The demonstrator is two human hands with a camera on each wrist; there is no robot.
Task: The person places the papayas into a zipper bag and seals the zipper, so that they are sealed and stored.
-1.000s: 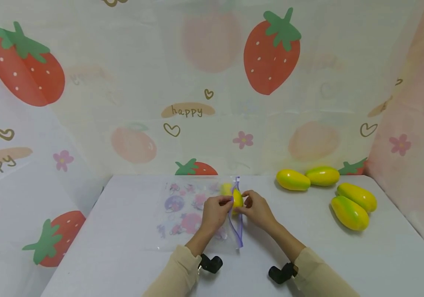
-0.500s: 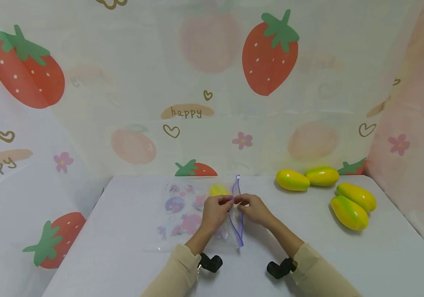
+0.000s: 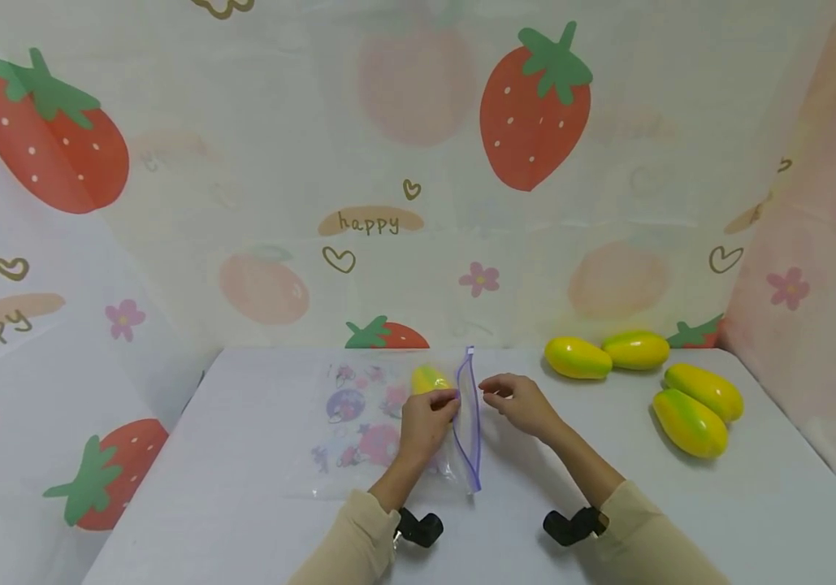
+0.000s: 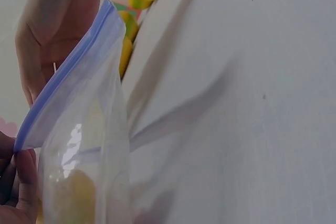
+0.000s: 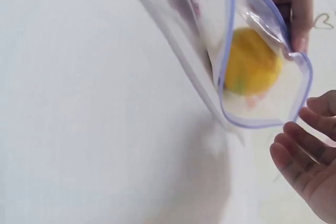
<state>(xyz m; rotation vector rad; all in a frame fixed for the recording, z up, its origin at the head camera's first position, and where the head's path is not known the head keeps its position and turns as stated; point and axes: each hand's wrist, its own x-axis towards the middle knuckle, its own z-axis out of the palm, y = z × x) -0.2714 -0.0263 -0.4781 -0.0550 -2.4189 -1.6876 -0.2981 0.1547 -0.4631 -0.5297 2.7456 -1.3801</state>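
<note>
My left hand [image 3: 425,422] pinches the rim of a clear zip bag [image 3: 374,443] with pink and purple prints. The bag lies on the table with its purple-edged mouth [image 5: 227,40] facing right and held apart. Inside is one glossy yellow-green fruit [image 5: 254,64], shaped like a mango or papaya. Its upper end shows through the plastic above my left hand in the head view. My right hand [image 3: 523,404] is just right of the mouth, fingers loosely bent around nothing. In the right wrist view its fingertips [image 5: 281,153] are close to the purple rim; touching or not, I cannot tell.
Two more such fruits [image 3: 578,358] lie end to end at the table's back right. Another pair [image 3: 690,422] rests side by side nearer the right edge. A strawberry-print cloth [image 3: 418,276] stands behind the white table [image 3: 191,487].
The fruit has passed leftward from my right hand into the bag. My right hand has let go and drawn back to the right. The bag's mouth gapes wider; my left hand stays on its rim.
</note>
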